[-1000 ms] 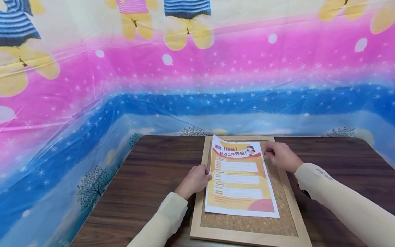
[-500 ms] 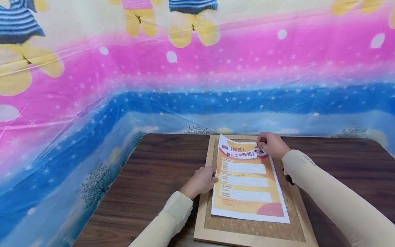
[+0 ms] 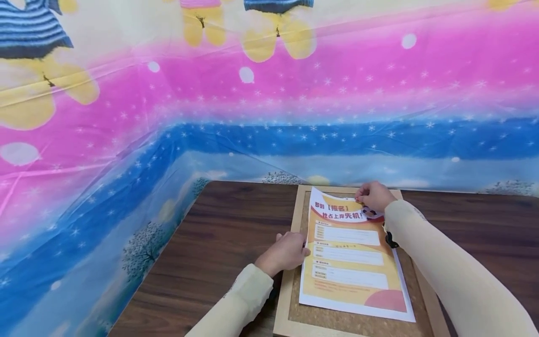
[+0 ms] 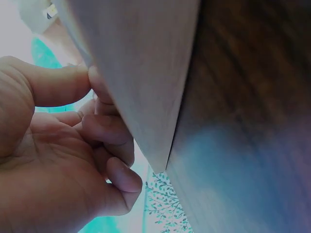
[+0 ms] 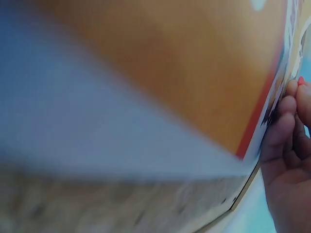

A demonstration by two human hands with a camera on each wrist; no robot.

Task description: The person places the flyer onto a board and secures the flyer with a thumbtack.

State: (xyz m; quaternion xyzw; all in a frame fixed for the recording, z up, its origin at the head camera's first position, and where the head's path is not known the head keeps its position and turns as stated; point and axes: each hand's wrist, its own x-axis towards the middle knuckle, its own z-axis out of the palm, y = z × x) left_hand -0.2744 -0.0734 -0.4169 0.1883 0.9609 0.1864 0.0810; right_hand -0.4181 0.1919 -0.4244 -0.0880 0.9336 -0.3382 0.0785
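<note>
A printed poster (image 3: 349,255), yellow and orange with a white border, lies over a cork board (image 3: 358,320) in a light wooden frame. My left hand (image 3: 284,252) is at the poster's left edge, pinching it between thumb and forefinger. In the left wrist view the left hand's (image 4: 73,141) other fingers curl beside the frame (image 4: 146,82). My right hand (image 3: 376,196) is over the poster's upper right corner. Between its thumb and forefinger it pinches a small red push pin (image 5: 301,81), mostly hidden by the fingertips. The poster's top left corner lifts slightly.
The board rests on a dark wooden table (image 3: 202,252). A small dark dot (image 3: 346,199) shows at the poster's top middle. Behind the table hangs a pink and blue printed cloth (image 3: 269,112).
My right hand has come from beside the board, leftward onto the poster's upper right corner. The left hand keeps its place at the left edge. The head view has turned slightly left.
</note>
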